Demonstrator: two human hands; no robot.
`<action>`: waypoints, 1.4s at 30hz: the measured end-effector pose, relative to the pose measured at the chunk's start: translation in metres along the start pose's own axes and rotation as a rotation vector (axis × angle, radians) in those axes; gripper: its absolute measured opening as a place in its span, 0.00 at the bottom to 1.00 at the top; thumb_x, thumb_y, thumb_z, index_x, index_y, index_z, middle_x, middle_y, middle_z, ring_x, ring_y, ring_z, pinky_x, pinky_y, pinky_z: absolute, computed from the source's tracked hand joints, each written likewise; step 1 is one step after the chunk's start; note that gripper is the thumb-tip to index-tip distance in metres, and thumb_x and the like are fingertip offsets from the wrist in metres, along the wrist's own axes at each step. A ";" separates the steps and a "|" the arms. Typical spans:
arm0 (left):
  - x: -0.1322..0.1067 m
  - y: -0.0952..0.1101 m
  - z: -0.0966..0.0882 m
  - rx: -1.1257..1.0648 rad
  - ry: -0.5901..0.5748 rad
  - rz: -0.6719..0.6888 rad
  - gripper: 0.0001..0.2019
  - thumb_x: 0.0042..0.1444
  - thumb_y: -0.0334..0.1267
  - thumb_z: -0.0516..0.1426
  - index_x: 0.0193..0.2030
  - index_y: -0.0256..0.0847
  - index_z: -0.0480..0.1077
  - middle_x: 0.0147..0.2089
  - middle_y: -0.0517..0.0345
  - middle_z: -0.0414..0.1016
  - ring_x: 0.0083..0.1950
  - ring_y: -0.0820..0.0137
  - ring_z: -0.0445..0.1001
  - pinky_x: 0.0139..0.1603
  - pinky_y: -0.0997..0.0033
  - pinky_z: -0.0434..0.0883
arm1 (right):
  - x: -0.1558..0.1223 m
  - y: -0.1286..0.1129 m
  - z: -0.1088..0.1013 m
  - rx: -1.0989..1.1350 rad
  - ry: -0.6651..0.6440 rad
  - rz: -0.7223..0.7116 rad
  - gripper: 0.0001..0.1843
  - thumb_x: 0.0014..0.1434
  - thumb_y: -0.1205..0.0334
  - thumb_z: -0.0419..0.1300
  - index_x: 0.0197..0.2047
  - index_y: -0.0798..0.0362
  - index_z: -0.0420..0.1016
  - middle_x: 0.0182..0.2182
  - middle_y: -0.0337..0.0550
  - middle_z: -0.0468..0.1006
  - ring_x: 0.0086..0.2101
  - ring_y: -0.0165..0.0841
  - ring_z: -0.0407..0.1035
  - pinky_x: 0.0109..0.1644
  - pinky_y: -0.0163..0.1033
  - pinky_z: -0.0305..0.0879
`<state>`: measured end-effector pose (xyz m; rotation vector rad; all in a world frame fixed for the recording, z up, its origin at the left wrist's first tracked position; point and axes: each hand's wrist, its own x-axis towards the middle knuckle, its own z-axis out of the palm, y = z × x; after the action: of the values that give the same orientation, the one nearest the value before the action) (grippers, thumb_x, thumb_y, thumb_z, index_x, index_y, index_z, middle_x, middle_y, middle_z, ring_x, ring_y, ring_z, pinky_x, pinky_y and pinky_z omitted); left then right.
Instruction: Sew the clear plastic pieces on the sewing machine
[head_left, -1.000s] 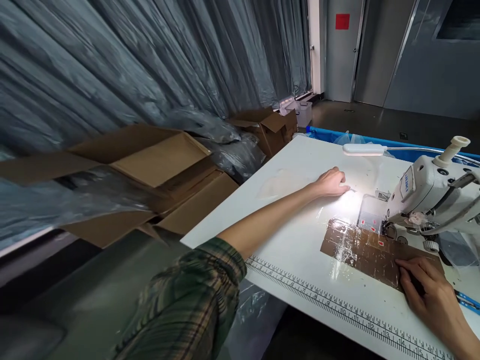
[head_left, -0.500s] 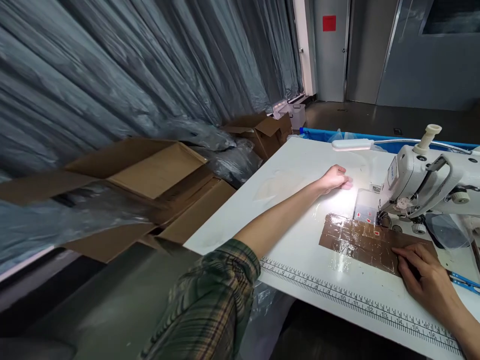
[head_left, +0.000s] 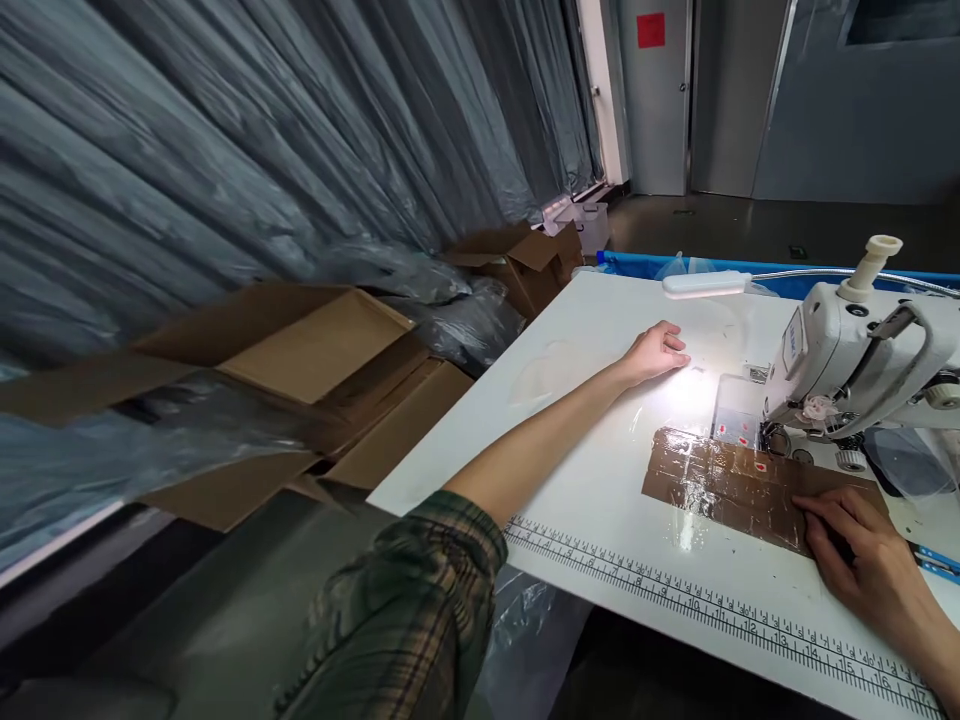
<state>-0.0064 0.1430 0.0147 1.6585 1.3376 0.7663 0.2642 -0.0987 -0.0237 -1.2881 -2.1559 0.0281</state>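
Observation:
A shiny brown sheet (head_left: 720, 490), perhaps plastic-covered, lies on the white sewing table, its far edge by the needle area of a white sewing machine (head_left: 814, 350). My right hand (head_left: 859, 540) rests on the sheet's right part, index finger stretched out and touching it, thumb apart. Left of the machine, my left hand (head_left: 652, 353) is over the tabletop beside the bright lamp spot, fingers loosely bent and apart. I see nothing held in it. Blue-handled snips (head_left: 937, 562) lie partly hidden behind my right hand. Small red marks show near the needle.
A ruler strip (head_left: 690, 600) runs along the near edge of the table (head_left: 450, 450). A white lamp (head_left: 705, 285) on a bendable neck hangs over the far side. To the left are open cardboard boxes (head_left: 315, 345) with clear plastic, beside a grey curtain (head_left: 300, 130).
My left hand has drawn back slightly to the left, and its fingers look a little more spread. My right hand stays on the brown sheet. The view has shifted slightly.

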 end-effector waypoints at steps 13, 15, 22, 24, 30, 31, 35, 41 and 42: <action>-0.050 0.013 -0.054 0.461 0.057 0.180 0.15 0.55 0.40 0.62 0.50 0.41 0.71 0.55 0.53 0.74 0.46 0.65 0.75 0.55 0.62 0.71 | 0.009 -0.006 -0.005 -0.033 0.073 -0.073 0.11 0.70 0.62 0.52 0.49 0.49 0.75 0.36 0.42 0.76 0.33 0.32 0.76 0.34 0.34 0.74; -0.074 0.003 -0.069 0.574 0.049 0.134 0.12 0.58 0.45 0.60 0.44 0.41 0.72 0.49 0.53 0.74 0.45 0.64 0.75 0.52 0.62 0.71 | 0.010 -0.006 -0.005 -0.045 0.084 -0.090 0.11 0.70 0.61 0.52 0.48 0.50 0.75 0.35 0.42 0.76 0.33 0.31 0.76 0.34 0.34 0.74; -0.109 -0.024 -0.079 0.494 -0.011 0.027 0.10 0.51 0.45 0.63 0.30 0.42 0.70 0.45 0.56 0.71 0.43 0.66 0.73 0.47 0.64 0.70 | 0.008 -0.007 -0.005 -0.026 0.079 -0.054 0.12 0.69 0.61 0.53 0.49 0.47 0.77 0.36 0.40 0.76 0.33 0.30 0.76 0.35 0.33 0.74; -0.108 -0.026 -0.076 0.476 -0.006 0.042 0.09 0.53 0.42 0.61 0.27 0.41 0.68 0.45 0.57 0.70 0.42 0.67 0.72 0.48 0.65 0.69 | 0.006 -0.007 -0.005 -0.007 0.077 -0.027 0.12 0.68 0.61 0.54 0.49 0.47 0.78 0.36 0.40 0.77 0.33 0.30 0.76 0.35 0.33 0.74; -0.110 -0.025 -0.075 0.424 -0.019 0.046 0.10 0.52 0.44 0.62 0.28 0.41 0.69 0.47 0.57 0.70 0.47 0.65 0.72 0.53 0.64 0.69 | 0.002 -0.003 -0.004 0.016 0.013 0.030 0.13 0.68 0.59 0.54 0.48 0.47 0.79 0.37 0.43 0.78 0.35 0.33 0.77 0.37 0.36 0.76; -0.111 -0.025 -0.075 0.418 -0.019 0.049 0.10 0.51 0.44 0.63 0.28 0.41 0.69 0.47 0.57 0.69 0.47 0.65 0.72 0.53 0.64 0.69 | 0.002 -0.003 -0.004 0.013 0.019 0.025 0.12 0.68 0.59 0.54 0.48 0.48 0.79 0.37 0.43 0.78 0.35 0.33 0.77 0.37 0.36 0.76; -0.111 -0.025 -0.074 0.376 0.008 0.057 0.11 0.53 0.41 0.61 0.24 0.41 0.65 0.45 0.57 0.70 0.44 0.66 0.72 0.52 0.64 0.69 | 0.002 -0.002 -0.003 0.002 0.026 0.022 0.12 0.68 0.58 0.54 0.47 0.48 0.78 0.36 0.43 0.78 0.35 0.34 0.77 0.36 0.37 0.76; -0.110 -0.025 -0.076 0.279 0.021 0.049 0.17 0.55 0.41 0.58 0.19 0.40 0.61 0.45 0.56 0.71 0.42 0.67 0.72 0.50 0.65 0.69 | 0.003 -0.003 -0.005 -0.009 0.003 0.024 0.12 0.68 0.59 0.54 0.47 0.49 0.78 0.36 0.43 0.78 0.35 0.33 0.77 0.37 0.35 0.75; -0.109 -0.026 -0.077 0.271 0.021 0.044 0.18 0.55 0.41 0.58 0.18 0.40 0.60 0.45 0.55 0.71 0.41 0.67 0.72 0.49 0.65 0.69 | 0.003 -0.003 -0.006 -0.010 0.004 0.021 0.12 0.69 0.59 0.54 0.47 0.49 0.78 0.36 0.43 0.77 0.35 0.33 0.77 0.36 0.35 0.75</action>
<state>-0.1104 0.0572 0.0313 1.9010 1.4752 0.6507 0.2632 -0.0993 -0.0165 -1.3157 -2.1414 0.0226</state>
